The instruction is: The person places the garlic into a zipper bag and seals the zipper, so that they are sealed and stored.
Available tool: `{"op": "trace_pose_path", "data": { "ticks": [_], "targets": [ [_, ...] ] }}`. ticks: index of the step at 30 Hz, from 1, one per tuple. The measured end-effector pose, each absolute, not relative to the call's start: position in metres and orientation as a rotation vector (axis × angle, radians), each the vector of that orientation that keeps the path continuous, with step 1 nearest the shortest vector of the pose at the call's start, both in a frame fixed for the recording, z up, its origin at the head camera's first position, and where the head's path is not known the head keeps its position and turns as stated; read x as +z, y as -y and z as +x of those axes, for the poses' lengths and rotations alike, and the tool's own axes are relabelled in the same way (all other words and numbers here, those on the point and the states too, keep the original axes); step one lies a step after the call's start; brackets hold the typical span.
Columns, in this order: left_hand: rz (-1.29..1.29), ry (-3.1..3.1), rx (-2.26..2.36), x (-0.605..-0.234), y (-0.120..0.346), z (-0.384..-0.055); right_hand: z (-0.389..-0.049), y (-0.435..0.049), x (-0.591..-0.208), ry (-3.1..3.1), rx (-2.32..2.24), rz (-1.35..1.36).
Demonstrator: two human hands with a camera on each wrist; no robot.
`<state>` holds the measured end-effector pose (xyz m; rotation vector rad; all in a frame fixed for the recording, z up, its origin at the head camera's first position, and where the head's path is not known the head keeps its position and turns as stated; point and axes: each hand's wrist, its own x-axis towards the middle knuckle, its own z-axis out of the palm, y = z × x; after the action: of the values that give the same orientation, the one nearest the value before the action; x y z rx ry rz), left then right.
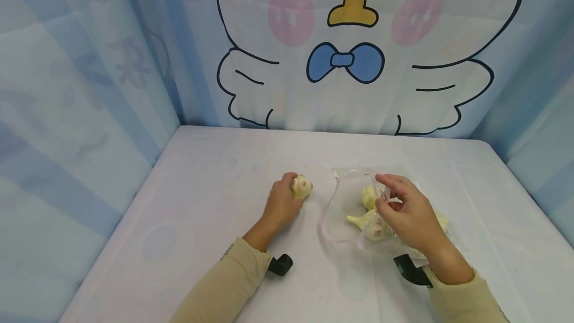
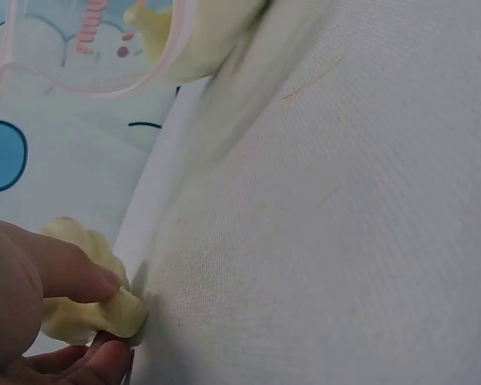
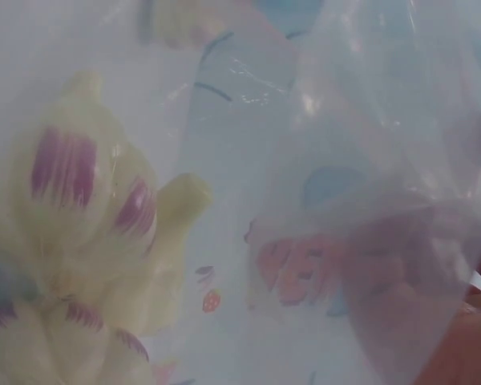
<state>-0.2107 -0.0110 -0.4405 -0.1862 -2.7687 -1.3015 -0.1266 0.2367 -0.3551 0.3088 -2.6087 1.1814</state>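
Bulb point(image 1: 301, 187), one: in the left hand point(image 1: 283, 198), that grip pinching it between thumb and fingers, near the desk point(image 1: 202, 188)'s middle; long axis cannot be told. Bag point(image 1: 331, 202), one, see-through: lies toward the desk's right edge, mouth facing the left edge and the bulb, just apart from it. Right hand point(image 1: 410, 211): grip pinching the bag's film by the mouth. Other bulbs point(image 1: 375, 229): inside the bag, one stem pointing toward the left edge.

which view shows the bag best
The head view: most of the bag shows, partly behind the right hand. The left wrist view catches only a pink-rimmed part; the right wrist view, a hazy close-up.
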Motion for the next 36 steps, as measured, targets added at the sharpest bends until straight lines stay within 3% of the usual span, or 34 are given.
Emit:
{"op": "trace_pose_path", "data": {
  "ticks": [18,36],
  "targets": [
    [-0.201,2.711,-1.412,-0.428,0.014,-0.199,-0.126,-0.238,-0.355,2.589,1.202,0.311],
    [-0.405,2.635,-1.271,-0.395,0.025,-0.182,-0.126,-0.238,-0.355,2.579,1.204,0.331]
  ]
}}
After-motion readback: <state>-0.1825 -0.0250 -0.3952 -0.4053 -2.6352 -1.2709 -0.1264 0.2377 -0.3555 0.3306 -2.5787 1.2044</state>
